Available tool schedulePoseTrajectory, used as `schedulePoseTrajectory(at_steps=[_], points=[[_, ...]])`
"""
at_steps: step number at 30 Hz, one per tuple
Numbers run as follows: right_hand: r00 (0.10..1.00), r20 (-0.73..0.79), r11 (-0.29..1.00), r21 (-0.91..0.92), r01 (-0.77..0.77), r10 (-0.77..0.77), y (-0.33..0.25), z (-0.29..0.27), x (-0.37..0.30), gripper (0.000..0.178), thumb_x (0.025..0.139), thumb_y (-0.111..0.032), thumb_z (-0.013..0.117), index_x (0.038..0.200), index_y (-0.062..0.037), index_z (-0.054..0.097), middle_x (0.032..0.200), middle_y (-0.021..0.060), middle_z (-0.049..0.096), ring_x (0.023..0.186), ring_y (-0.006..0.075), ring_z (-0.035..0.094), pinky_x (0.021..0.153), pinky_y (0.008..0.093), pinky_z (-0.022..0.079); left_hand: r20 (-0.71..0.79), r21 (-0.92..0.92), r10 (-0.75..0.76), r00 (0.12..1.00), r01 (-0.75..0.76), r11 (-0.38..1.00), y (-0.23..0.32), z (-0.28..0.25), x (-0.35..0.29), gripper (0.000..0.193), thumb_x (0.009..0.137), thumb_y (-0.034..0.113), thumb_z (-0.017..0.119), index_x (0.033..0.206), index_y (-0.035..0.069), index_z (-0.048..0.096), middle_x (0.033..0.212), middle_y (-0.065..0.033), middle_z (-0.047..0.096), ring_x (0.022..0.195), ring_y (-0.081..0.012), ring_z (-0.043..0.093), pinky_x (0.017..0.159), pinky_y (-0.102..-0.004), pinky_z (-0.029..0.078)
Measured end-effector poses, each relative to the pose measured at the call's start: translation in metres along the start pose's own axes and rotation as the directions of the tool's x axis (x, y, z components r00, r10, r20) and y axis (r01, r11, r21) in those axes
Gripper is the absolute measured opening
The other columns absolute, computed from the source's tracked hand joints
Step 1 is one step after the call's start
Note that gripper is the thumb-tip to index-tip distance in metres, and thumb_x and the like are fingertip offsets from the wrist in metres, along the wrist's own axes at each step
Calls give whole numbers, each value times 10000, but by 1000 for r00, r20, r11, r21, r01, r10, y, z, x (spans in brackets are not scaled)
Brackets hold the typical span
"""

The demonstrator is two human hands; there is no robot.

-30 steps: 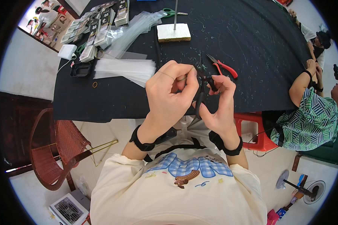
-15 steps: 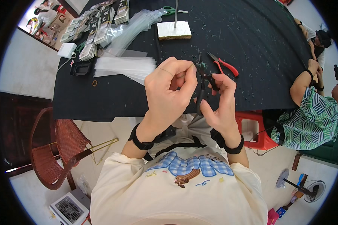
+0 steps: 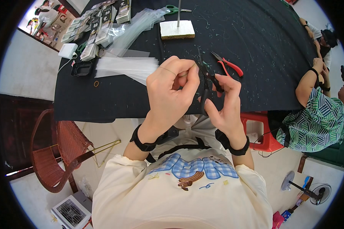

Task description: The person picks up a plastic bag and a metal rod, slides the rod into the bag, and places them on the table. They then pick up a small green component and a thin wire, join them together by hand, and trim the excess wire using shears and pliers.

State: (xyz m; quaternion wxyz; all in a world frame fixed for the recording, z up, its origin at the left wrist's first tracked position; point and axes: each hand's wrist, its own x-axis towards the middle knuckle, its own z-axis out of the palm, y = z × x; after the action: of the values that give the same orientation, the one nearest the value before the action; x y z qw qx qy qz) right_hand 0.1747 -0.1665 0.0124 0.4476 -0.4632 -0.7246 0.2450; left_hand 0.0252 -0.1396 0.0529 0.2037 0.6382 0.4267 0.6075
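In front of me, above the near edge of the black-covered table (image 3: 114, 101), both hands are raised close together. My left hand (image 3: 168, 86) pinches with thumb and forefinger; a thin greenish thread (image 3: 168, 70) runs over its fingers into the pinch, whose tip is too small to make out. My right hand (image 3: 227, 105) holds black-handled scissors (image 3: 205, 97), thumb and fingers at the handles. Their narrow blades point away from me, right beside the left fingertips. Beyond the right hand lie red-handled pliers (image 3: 233, 67), jaws toward the far side.
A white block (image 3: 177, 30) with an upright metal rod stands farther back, green-handled scissors (image 3: 174, 10) behind it. Clear plastic sleeves (image 3: 130, 34), white strips (image 3: 126, 68), packaged cards (image 3: 91, 47) and a black tray (image 3: 81, 69) lie left. Thread scraps dot the cloth. Another person (image 3: 313, 114) sits right.
The scissors in my right hand have tilted slightly, their tips shifting a little to the left. My left hand keeps its pinch, nearly still.
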Motion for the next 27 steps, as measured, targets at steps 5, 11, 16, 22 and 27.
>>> schedulePoseTrajectory(at_steps=[5, 11, 16, 22, 27], points=[[999, -13, 998, -24, 51, -52, 0, 1, 2, 488, 670, -101, 684, 1077, 21, 445, 1016, 123, 522, 810, 209, 500, 660, 276, 427, -7, -14, -23, 1000, 23, 1000, -1, 0, 0, 68, 717, -71, 586, 739, -9, 571, 544, 0, 392, 455, -47, 350, 393, -204, 281], [994, -51, 996, -7, 94, -95, -1, 4, 4, 403, 669, -68, 672, 999, 21, 458, 1004, 136, 553, 778, 239, 509, 658, 300, 424, -3, -48, -38, 999, 38, 998, -4, -1, -1, 40, 758, -61, 573, 745, -25, 563, 593, 48, 412, 496, 7, 298, 430, -164, 205], [995, -44, 996, -12, 92, -92, 0, 5, 4, 392, 667, -60, 668, 990, 21, 462, 1000, 149, 553, 753, 252, 497, 664, 320, 412, 3, -58, -61, 998, 61, 996, -6, -1, -2, 42, 764, -57, 571, 743, -22, 562, 597, 51, 416, 497, 11, 297, 430, -161, 203], [995, -50, 997, -12, 80, -81, -4, 6, 4, 422, 660, -52, 669, 1030, 20, 479, 934, 127, 544, 706, 244, 472, 645, 324, 397, 2, -72, -82, 997, 82, 994, -8, -1, -2, 47, 770, -51, 571, 738, -17, 563, 599, 61, 413, 503, 18, 295, 431, -154, 199], [995, -53, 996, -22, 81, -82, -1, 7, 3, 432, 656, -46, 667, 1042, 17, 483, 923, 122, 539, 689, 243, 466, 630, 320, 394, 3, -97, -93, 996, 93, 991, -10, 0, -3, 46, 775, -50, 570, 742, -19, 566, 597, 67, 410, 506, 21, 296, 430, -153, 197]])
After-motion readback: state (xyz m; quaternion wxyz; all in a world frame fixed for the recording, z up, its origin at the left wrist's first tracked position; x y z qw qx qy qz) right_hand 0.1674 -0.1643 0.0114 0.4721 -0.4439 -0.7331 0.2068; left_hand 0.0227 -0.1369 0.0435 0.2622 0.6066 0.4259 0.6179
